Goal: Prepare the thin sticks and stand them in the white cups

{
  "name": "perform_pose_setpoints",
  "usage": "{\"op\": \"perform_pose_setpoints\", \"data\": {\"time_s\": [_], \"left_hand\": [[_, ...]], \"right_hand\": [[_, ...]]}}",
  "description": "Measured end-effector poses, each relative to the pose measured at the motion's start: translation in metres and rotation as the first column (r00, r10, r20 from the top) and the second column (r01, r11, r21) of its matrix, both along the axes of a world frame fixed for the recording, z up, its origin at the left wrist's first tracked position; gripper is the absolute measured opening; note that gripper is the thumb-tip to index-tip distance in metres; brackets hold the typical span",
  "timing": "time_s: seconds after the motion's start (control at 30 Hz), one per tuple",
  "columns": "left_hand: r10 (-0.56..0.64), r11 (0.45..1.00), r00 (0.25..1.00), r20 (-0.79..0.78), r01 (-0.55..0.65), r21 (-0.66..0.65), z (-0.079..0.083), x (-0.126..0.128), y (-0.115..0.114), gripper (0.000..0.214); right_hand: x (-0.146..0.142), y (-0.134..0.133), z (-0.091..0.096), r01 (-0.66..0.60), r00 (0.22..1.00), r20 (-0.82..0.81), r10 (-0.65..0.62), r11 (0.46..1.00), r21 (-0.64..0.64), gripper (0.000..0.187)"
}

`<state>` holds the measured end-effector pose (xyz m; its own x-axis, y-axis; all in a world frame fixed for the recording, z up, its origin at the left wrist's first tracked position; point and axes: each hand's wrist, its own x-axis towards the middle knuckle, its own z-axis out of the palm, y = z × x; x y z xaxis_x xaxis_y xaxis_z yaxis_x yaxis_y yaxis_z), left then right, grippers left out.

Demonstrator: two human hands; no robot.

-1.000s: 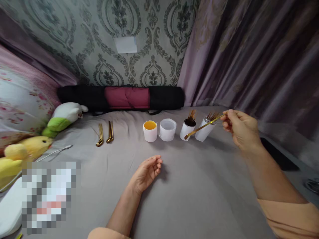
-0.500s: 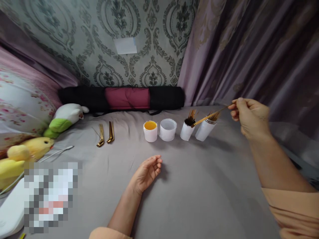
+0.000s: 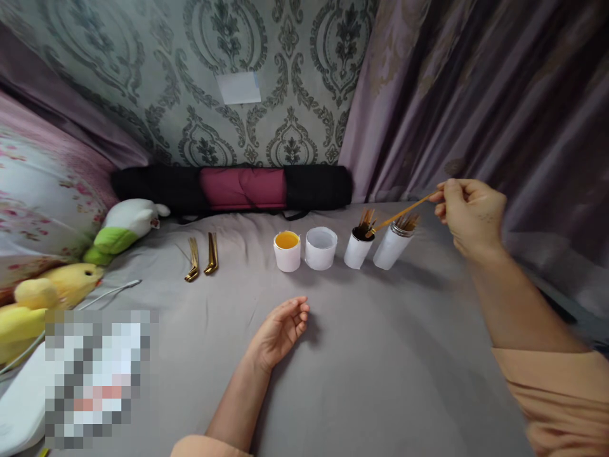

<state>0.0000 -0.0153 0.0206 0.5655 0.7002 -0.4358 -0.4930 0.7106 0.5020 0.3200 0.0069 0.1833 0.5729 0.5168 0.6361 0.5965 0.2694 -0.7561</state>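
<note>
- One slim gold utensil [image 3: 402, 214] is pinched at its upper end between the thumb and fingertips of the right hand [image 3: 471, 216], which is raised above the far right of the bed.
- Its shaft is slanted down and to the left, and its lower tip is seen at the mouth of the dark-lined cup [image 3: 356, 251]; whether the tip is touching the inside cannot be told.
- More gold handles are held in that cup, and others in the white cup [image 3: 390, 249] just to its right; both cups are tilted a little to the right.
- To the left, an empty white cup [image 3: 320, 249] and a yellow-lined cup [image 3: 287, 252] are stood upright, so that four cups are lined up in a row.
- Nearer, the left hand [image 3: 280, 330] is laid on the grey sheet [image 3: 380, 381] with its fingers loosely curled, and nothing is held in it.
- Two bent gold utensils [image 3: 202, 259] are laid side by side on the sheet, well to the left of the cups.
- A black and maroon roll [image 3: 233, 187] is placed along the far edge, under the patterned wall [image 3: 285, 76].
- A white and green plush toy [image 3: 124, 225] and a yellow plush toy [image 3: 52, 289] are set at the left, by a floral pillow [image 3: 42, 197].
- A mauve curtain [image 3: 476, 95] is hung at the right.
</note>
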Motion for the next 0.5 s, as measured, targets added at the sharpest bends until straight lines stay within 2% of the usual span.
{"op": "perform_pose_setpoints", "data": {"time_s": [0.5], "left_hand": [[0.006, 1.000, 1.000, -0.010, -0.006, 0.001, 0.001, 0.000, 0.000, 0.016]], "right_hand": [[-0.006, 0.019, -0.015, -0.046, 0.983, 0.166, 0.075, 0.984, -0.170, 0.018]]}}
